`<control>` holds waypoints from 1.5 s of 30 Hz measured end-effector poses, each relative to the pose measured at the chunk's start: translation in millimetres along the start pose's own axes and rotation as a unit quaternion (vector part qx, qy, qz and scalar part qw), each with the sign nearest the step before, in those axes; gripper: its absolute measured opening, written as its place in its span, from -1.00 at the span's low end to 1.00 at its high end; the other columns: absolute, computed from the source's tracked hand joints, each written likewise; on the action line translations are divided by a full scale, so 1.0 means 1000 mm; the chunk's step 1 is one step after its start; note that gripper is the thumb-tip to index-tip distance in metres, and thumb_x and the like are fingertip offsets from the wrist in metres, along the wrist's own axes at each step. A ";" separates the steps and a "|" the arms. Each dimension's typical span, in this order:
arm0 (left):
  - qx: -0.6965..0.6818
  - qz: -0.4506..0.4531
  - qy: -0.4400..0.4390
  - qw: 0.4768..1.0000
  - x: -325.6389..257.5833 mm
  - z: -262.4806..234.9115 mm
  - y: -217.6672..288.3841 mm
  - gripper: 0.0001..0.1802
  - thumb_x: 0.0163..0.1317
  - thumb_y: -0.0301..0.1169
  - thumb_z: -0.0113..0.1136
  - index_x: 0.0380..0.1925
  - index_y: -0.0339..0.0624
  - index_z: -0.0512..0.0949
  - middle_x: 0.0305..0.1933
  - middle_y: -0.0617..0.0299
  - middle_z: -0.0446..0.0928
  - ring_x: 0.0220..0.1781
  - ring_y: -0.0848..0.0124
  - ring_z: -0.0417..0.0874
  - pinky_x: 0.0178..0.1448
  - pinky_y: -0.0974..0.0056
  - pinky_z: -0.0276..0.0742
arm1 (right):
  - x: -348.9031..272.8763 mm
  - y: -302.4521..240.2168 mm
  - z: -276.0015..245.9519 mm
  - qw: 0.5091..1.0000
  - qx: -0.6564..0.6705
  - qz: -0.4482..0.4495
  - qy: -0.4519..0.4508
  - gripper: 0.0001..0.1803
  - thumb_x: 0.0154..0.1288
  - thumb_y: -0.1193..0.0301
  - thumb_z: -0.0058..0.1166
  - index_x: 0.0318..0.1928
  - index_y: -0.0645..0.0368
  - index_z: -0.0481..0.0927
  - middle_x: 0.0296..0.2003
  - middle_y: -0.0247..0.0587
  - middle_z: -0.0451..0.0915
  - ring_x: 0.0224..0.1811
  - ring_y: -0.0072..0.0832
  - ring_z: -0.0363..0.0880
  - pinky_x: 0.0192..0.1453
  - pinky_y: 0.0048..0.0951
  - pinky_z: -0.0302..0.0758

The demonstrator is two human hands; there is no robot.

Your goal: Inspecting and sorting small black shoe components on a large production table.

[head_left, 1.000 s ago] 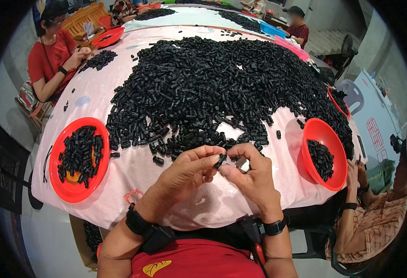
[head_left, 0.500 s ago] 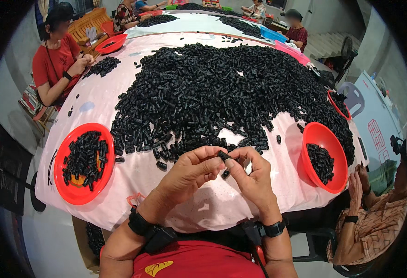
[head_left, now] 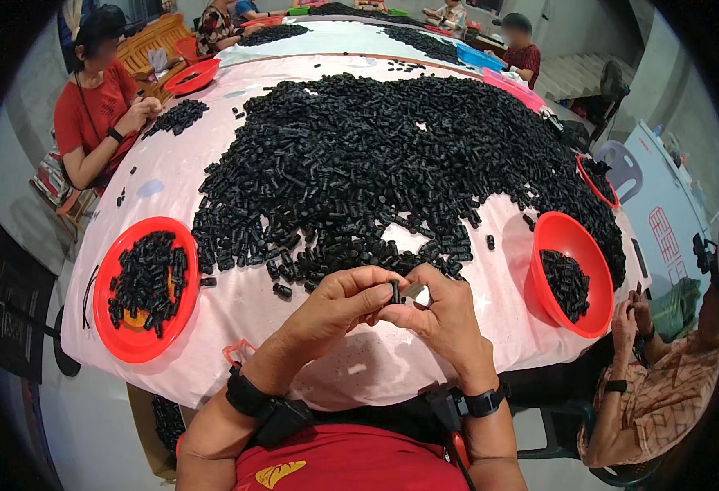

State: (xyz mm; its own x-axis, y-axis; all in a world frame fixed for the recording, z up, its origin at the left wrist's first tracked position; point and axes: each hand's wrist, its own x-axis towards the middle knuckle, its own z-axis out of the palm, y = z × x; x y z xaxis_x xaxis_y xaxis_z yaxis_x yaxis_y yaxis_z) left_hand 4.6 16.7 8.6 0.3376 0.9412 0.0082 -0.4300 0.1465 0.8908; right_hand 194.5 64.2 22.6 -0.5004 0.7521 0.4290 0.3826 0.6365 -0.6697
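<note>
Close to the table's near edge, my left hand [head_left: 345, 301] pinches a small black cylindrical plastic piece [head_left: 394, 292] between thumb and fingertips. Facing it, my right hand [head_left: 448, 317] is closed on a small shiny silvery tool [head_left: 417, 294], its inner end against or very near the black piece. The tool's exact kind is partly hidden by my fingers. Just beyond both hands spreads a large heap of similar black pieces [head_left: 359, 164], a few loose ones lying near my left hand.
At left stands a red bowl [head_left: 106, 327] of black pieces; at right, a deeper red bowl [head_left: 593, 278] holds more. A pink cloth [head_left: 237, 319] covers the table. People work along both sides, including one in red [head_left: 98, 110] and one in a patterned shirt [head_left: 662, 401].
My right hand has turned, and the silvery tool now shows plainly between its fingers. The black piece has been tilted in my left fingertips. My hands remain close together.
</note>
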 end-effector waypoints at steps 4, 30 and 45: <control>-0.004 -0.005 0.006 1.000 -0.001 0.002 0.001 -0.65 0.43 -0.31 0.10 0.11 -0.25 0.52 -0.13 0.36 0.60 -0.14 0.64 0.58 -0.02 0.45 0.51 | 0.000 0.001 0.002 1.000 -0.012 -0.012 0.008 -0.44 0.00 -0.12 0.36 -0.40 0.16 0.56 -0.65 -0.20 0.55 -0.64 -0.28 0.58 -0.57 -0.33 0.44; -0.060 0.001 0.033 0.998 0.003 0.005 -0.009 -0.64 0.41 -0.31 0.13 0.11 -0.25 0.51 -0.17 0.38 0.58 -0.22 0.66 0.54 -0.12 0.51 0.49 | 0.001 0.004 0.001 0.999 -0.048 -0.012 -0.007 -0.43 0.07 -0.16 0.24 -0.40 0.17 0.62 -0.64 -0.16 0.56 -0.61 -0.18 0.59 -0.55 -0.28 0.45; -0.064 -0.007 0.040 0.997 0.002 0.005 -0.009 -0.68 0.42 -0.29 0.13 0.09 -0.15 0.54 -0.27 0.50 0.51 -0.27 0.71 0.44 -0.16 0.51 0.38 | -0.001 0.007 0.004 0.998 -0.067 -0.016 -0.005 -0.47 0.10 -0.12 0.25 -0.36 0.16 0.65 -0.61 -0.15 0.58 -0.61 -0.20 0.60 -0.56 -0.29 0.46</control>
State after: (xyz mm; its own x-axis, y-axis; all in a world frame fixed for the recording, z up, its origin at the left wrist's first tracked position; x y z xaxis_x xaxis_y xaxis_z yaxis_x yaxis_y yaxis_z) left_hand 13.6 15.8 3.4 0.2777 0.9596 -0.0447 -0.5315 0.1922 0.8250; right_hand 194.6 66.9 15.1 -0.5218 0.7299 0.4415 0.4660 0.6775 -0.5691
